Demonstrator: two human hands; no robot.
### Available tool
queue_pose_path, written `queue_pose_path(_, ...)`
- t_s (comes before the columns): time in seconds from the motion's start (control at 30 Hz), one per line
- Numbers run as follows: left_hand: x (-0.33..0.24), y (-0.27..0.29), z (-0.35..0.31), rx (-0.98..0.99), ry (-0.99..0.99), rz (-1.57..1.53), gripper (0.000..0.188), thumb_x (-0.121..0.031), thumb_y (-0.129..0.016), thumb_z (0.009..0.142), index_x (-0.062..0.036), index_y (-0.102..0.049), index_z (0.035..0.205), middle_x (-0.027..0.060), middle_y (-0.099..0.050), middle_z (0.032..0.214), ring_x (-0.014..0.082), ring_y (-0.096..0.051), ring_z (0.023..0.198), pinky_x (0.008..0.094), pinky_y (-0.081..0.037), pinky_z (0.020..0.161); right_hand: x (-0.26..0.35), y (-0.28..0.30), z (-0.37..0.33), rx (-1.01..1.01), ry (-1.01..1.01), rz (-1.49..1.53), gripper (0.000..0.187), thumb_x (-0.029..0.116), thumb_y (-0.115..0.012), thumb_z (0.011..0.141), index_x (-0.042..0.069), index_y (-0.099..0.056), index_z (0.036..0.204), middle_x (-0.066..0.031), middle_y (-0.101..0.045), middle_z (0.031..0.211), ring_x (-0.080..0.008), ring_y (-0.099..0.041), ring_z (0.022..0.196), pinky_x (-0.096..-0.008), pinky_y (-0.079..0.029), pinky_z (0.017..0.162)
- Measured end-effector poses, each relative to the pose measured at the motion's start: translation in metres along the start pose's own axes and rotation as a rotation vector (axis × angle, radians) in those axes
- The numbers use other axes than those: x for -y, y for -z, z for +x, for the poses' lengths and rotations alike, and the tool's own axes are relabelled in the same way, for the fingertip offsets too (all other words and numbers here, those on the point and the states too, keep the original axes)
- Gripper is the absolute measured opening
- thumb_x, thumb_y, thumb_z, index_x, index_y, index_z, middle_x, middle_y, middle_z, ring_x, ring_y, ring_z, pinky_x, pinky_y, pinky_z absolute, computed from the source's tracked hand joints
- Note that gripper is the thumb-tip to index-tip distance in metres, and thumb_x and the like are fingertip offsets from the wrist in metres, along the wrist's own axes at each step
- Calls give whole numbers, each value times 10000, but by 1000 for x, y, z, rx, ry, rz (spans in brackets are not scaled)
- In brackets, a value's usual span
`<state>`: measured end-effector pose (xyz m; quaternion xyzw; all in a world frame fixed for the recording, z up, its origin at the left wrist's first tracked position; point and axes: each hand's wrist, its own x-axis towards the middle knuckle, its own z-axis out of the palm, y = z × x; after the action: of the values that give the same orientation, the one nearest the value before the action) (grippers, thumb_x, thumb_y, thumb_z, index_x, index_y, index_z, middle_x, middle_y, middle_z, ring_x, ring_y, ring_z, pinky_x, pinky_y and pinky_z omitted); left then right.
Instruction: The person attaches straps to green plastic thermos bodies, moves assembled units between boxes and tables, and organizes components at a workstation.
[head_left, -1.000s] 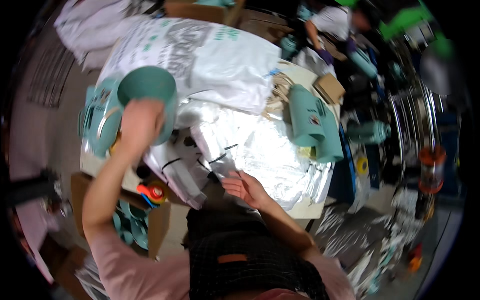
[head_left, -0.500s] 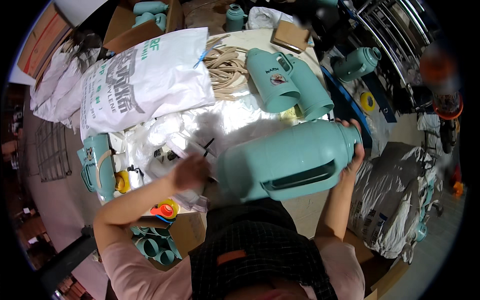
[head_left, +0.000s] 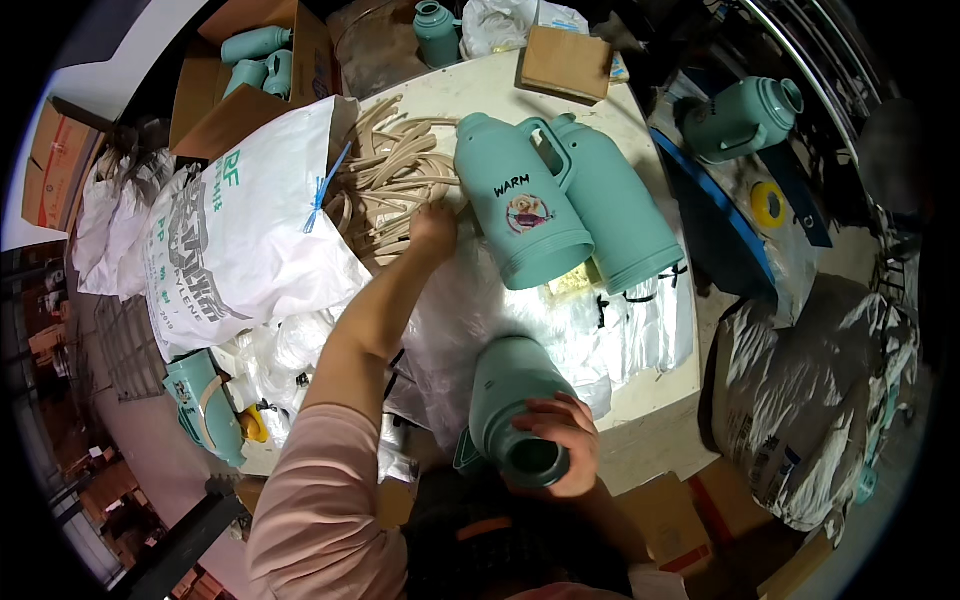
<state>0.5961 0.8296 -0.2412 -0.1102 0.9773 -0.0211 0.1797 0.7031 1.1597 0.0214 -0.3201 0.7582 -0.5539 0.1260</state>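
My left hand (head_left: 434, 228) reaches over to the pile of long beige plastic strips (head_left: 392, 185), its fingers curled down on the strips at the pile's right edge; the fingertips are partly hidden. Close to my body, my right hand (head_left: 562, 440) grips a green thermos flask shell (head_left: 500, 385) around its neck. That shell is tilted, its open round mouth facing me and its base on the clear plastic wrapping. Two more green shells lie side by side beyond it: a printed one (head_left: 520, 205) with a handle, and a plain-looking one (head_left: 625, 215).
A big white woven sack (head_left: 255, 225) lies left of the strips. At the table's left edge rests a green shell with a beige strip (head_left: 205, 405). A wooden block (head_left: 566, 62) sits at the far edge. Cardboard box (head_left: 190, 120) holds more flasks; another flask (head_left: 740, 120) lies at right.
My left hand has moved away from the flask shell to the beige strips. The shell in my right hand has swung from lying sideways to pointing its mouth toward me.
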Motion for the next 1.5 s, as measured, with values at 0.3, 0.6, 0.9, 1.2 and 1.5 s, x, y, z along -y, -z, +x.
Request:
queue_pose_path(0.3, 35, 79, -92, -665, 42, -829, 99, -118, -599, 878, -43, -640, 929, 167, -587, 881, 390, -577, 906, 484, -458, 773, -1, -5, 10, -42, 27, 8, 719, 204, -927, 579, 90, -539, 1173, -79, -723, 1084, -340, -647, 1101, -466, -451, 979)
queue_pose_path(0.6, -28, 176, -244, -970, -682, -729, 123, -146, -735, 723, -177, -644, 799, 17, -621, 783, 255, -628, 703, 383, -513, 610, 50, -17, -18, -193, -51, 312, 1003, 95, -906, 618, 55, -322, 1433, -190, -653, 1147, -337, -598, 1180, -474, -446, 1035)
queue_pose_path(0.9, -57, 201, -380, -382, -350, -1294, 153, -149, -689, 875, -35, -592, 846, 141, -557, 703, 280, -600, 661, 367, -469, 599, 122, 24, -77, -42, 73, 346, 1260, 271, -913, 640, 55, -74, 1555, -210, -676, 1062, -393, -617, 1138, -514, -420, 1055)
queue_pose_path(1.2, -66, 262, -437, 92, -83, -2373, 355, -317, -446, 1074, -113, -469, 785, -28, -440, 633, 72, -361, 544, 246, -326, 524, 161, 23, -93, 175, 322, 505, 1094, 205, -899, 594, -21, -277, 1466, -193, -692, 1015, -403, -617, 1166, -536, -381, 1092)
queue_pose_path(1.5, -29, 270, -492, -339, -610, -1643, 324, -292, -589, 978, 24, -645, 1031, 46, -609, 899, 151, -558, 830, 302, -468, 759, 234, 6, -66, 636, 423, 288, 799, 135, -881, 562, -45, -517, 1250, -179, -727, 990, -327, -670, 1105, -485, -349, 1125)
